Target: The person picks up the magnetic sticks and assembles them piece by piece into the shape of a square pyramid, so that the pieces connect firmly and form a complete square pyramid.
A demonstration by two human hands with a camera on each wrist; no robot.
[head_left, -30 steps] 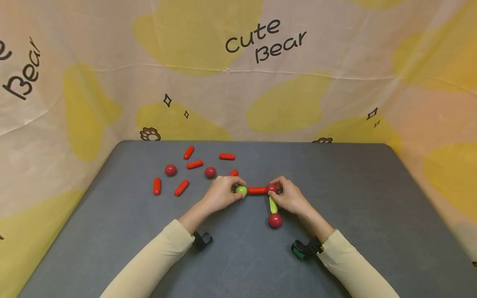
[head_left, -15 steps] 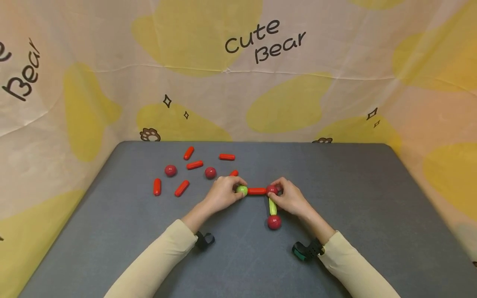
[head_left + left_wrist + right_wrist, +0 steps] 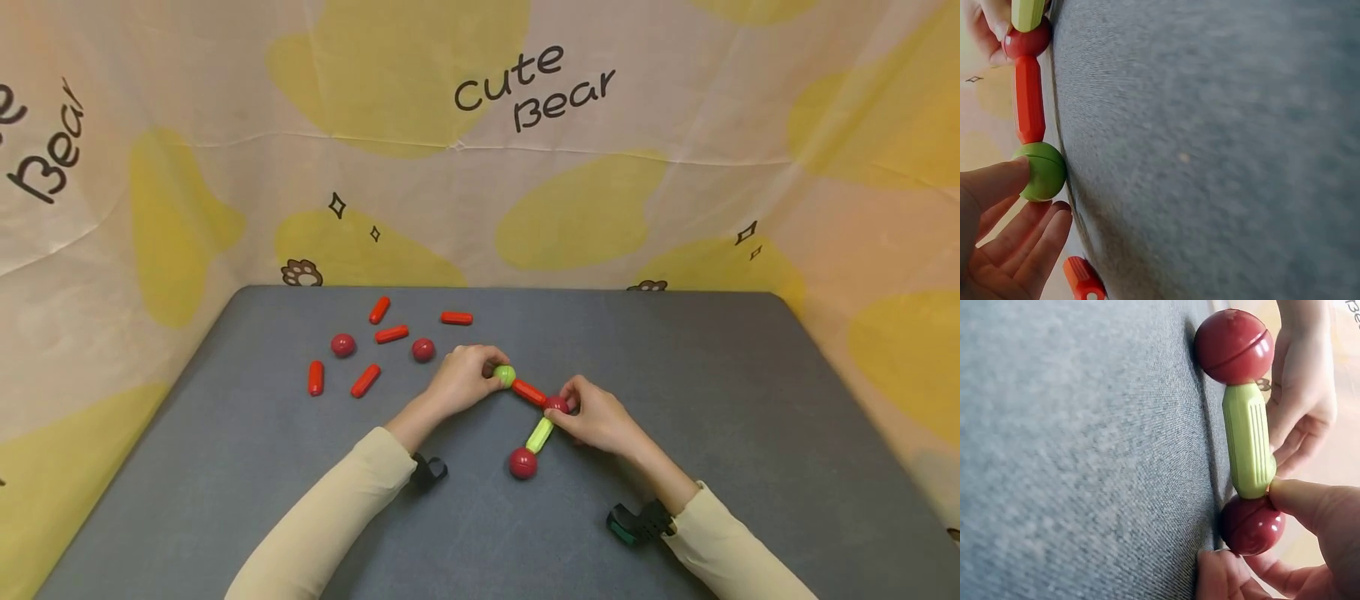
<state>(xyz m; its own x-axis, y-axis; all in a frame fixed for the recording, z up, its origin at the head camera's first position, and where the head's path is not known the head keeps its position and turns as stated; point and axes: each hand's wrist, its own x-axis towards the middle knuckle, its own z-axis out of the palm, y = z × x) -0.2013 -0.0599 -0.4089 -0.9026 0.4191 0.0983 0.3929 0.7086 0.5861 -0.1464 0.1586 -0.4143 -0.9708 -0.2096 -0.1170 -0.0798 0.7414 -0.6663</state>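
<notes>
My left hand (image 3: 462, 379) pinches a green ball (image 3: 505, 376) between thumb and fingers. From that ball a red rod (image 3: 529, 392) runs to a dark red ball (image 3: 556, 406), which my right hand (image 3: 600, 417) pinches. A light green rod (image 3: 539, 435) joins this ball to a second dark red ball (image 3: 522, 463) nearer to me. In the right wrist view the light green rod (image 3: 1246, 440) stands between both red balls. The left wrist view shows my thumb on the green ball (image 3: 1044, 172), with the red rod (image 3: 1029, 100) attached to it.
Loose red rods lie at the left and back of the grey table (image 3: 712, 400), among them one rod (image 3: 366, 381) and another rod (image 3: 457, 318). Two loose dark red balls, one ball (image 3: 343, 346) and another ball (image 3: 423, 350), sit among them. A printed cloth (image 3: 420, 208) hangs behind the table.
The joined piece has turned clockwise: the green ball moved right and back, the red ball in my right hand came nearer, and the front red ball swung left. Both hands kept their pinch.
</notes>
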